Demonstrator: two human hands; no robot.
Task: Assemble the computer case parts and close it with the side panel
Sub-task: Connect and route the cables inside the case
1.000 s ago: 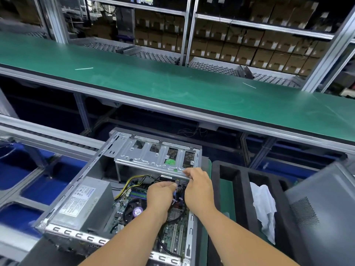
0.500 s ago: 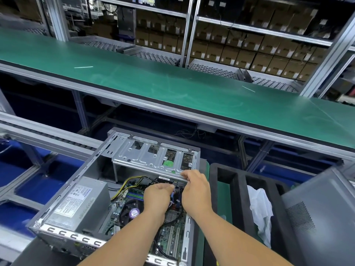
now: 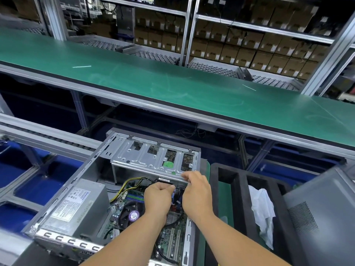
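Note:
An open computer case (image 3: 57,191) lies on its side in front of me. Inside are a grey power supply (image 3: 76,206), a motherboard (image 3: 169,237) with a fan, and a silver drive cage (image 3: 153,156) at the far end. My left hand (image 3: 158,196) is curled under the cage's near edge and pinches a small blue cable connector (image 3: 173,196). My right hand (image 3: 196,191) grips the cage's near right edge, fingers curled over the metal lip. The grey side panel (image 3: 324,217) leans at the right edge of view.
A black foam tray (image 3: 236,198) with a white plastic bag (image 3: 263,212) sits right of the case. A long green conveyor belt (image 3: 172,81) runs across behind. Shelves of cardboard boxes (image 3: 249,47) stand beyond. Blue bins (image 3: 28,185) lie to the left below a roller track.
Both hands stay at the drive cage's near edge. The view has shifted slightly; the left hand's fingers have drawn closer to the right hand.

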